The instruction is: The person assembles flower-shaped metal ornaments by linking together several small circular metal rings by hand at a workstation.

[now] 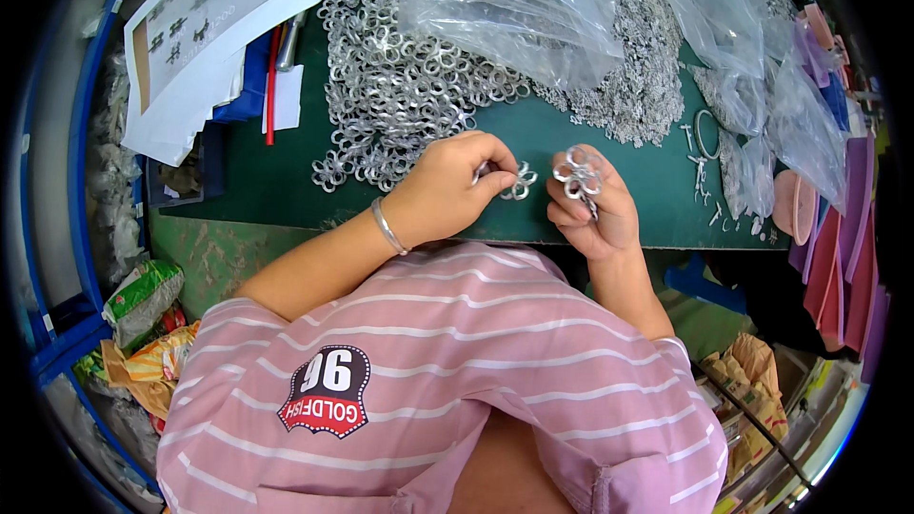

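My left hand [455, 183] is closed, thumb and fingers pinched at the edge of a silvery flower-shaped metal piece [521, 182] made of joined rings. To its right, my right hand [611, 207] grips another flower-shaped metal piece [577, 173], held upright with its rings facing up; a narrower metal part shows below it between the fingers. Both hands are over the near edge of the green tabletop [657, 195]. Just beyond my left hand spreads a large pile of similar ringed metal pieces [395, 100].
A heap of smaller grey metal parts [640, 62] lies farther right, partly under a clear plastic bag [509, 14]. Printed sheets [214, 14] and a red pen-like stick [272, 86] are at left. A metal ring [705, 133] and pink-purple bins [838, 247] are at right.
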